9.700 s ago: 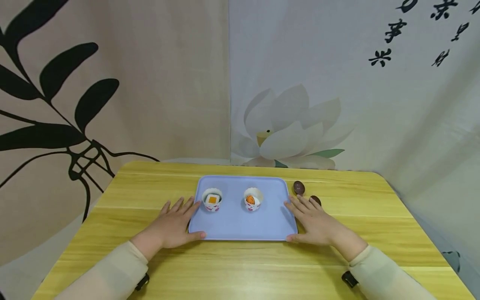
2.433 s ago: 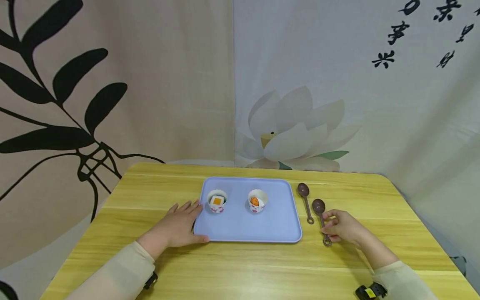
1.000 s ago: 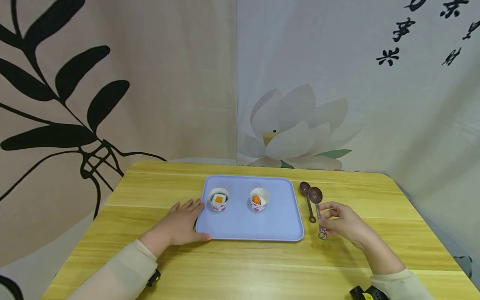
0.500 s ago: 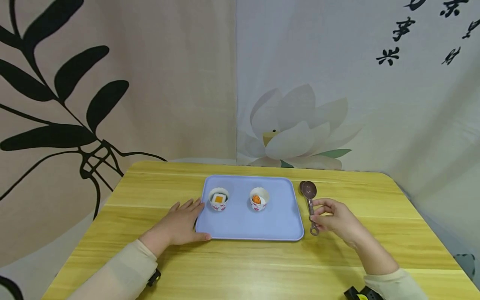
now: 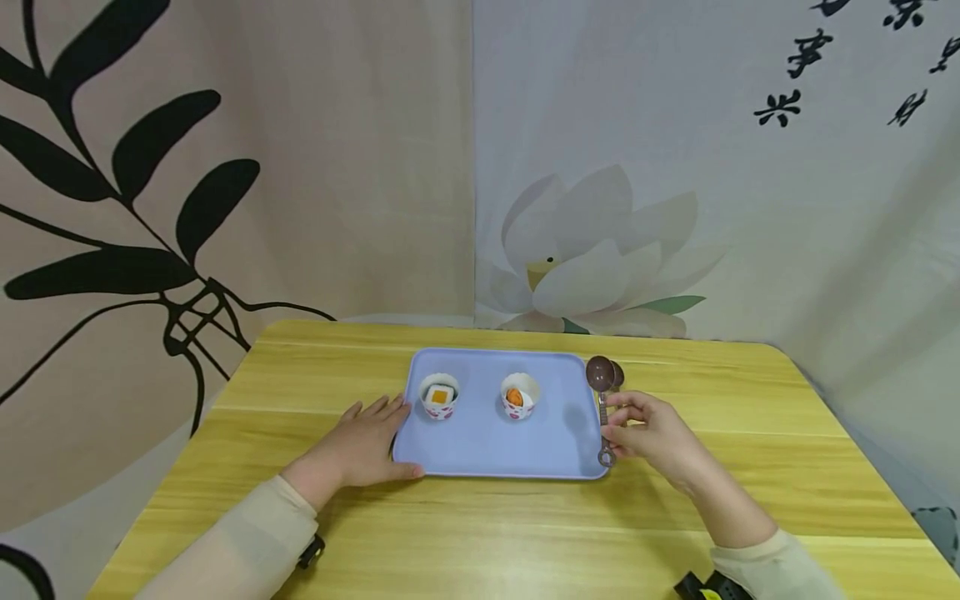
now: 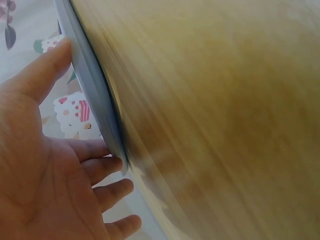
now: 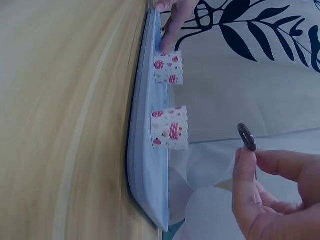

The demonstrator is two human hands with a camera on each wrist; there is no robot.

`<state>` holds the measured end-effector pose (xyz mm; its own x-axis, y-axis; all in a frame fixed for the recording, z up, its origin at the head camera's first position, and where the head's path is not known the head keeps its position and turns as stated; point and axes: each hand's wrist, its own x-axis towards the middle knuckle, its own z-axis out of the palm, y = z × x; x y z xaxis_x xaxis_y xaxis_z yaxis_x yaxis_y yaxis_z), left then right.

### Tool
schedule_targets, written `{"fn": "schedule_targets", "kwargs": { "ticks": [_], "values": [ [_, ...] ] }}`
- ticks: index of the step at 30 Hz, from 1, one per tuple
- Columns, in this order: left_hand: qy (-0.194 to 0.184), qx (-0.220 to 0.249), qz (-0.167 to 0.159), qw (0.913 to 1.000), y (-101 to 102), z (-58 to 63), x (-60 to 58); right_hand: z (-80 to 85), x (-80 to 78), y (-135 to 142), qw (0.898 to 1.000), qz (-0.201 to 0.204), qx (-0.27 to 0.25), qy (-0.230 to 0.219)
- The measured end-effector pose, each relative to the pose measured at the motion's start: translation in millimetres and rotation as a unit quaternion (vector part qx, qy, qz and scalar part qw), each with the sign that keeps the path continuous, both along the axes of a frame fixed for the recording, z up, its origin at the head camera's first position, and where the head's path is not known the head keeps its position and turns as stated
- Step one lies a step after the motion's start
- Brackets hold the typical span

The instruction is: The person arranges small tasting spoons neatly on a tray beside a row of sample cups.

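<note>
My right hand (image 5: pixel 652 435) pinches a brown spoon (image 5: pixel 600 372) by its handle, bowl pointing away from me. It is raised over the right rim of the lilac tray (image 5: pixel 487 454); in the right wrist view its ring end (image 7: pixel 246 136) shows above thumb and finger. A second brown spoon (image 5: pixel 618 376) is mostly hidden behind it. With fingers spread, my left hand (image 5: pixel 352 450) touches the tray's left side, thumb at the near corner. Two patterned paper cups stand on the tray: the left cup (image 5: pixel 439 411) holds a white piece with an orange square, the right cup (image 5: pixel 530 392) something orange and white.
The tray lies on a yellow wood-grain table (image 5: pixel 450 533). Behind the table's far edge hangs a pale curtain (image 5: pixel 360 208) printed with leaves, a lotus and characters. A dark device (image 5: pixel 712 586) is strapped at my right wrist.
My right hand went from the tray's right side to the nearer spoon, lifted it, and carried it left past the other spoon to the tray's rim. The left hand stays at the tray.
</note>
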<state>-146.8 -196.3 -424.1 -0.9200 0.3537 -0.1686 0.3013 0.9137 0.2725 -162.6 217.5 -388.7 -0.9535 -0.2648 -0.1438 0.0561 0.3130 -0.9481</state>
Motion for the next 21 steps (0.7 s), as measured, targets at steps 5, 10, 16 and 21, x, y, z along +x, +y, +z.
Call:
{"fn": "schedule_targets", "kwargs": {
  "ticks": [5, 10, 16, 21],
  "values": [
    [-0.003, -0.001, 0.002, 1.0000, 0.7, -0.5, -0.7, 0.2, -0.1, -8.5, 1.000, 0.008, -0.014, 0.004],
    [-0.006, 0.000, 0.004, 1.0000, 1.1, -0.7, -1.1, -0.4, -1.0, -14.3, 1.000, 0.008, -0.016, 0.007],
    [-0.008, -0.001, 0.007, 0.9999, 1.4, 0.3, -1.1, -1.6, -1.2, -23.3, 0.999, 0.006, -0.034, 0.009],
    [-0.010, -0.001, 0.009, 0.9999, 1.4, 0.6, -0.9, -3.7, -1.2, -36.3, 0.999, -0.004, -0.045, 0.005]
  ]
}}
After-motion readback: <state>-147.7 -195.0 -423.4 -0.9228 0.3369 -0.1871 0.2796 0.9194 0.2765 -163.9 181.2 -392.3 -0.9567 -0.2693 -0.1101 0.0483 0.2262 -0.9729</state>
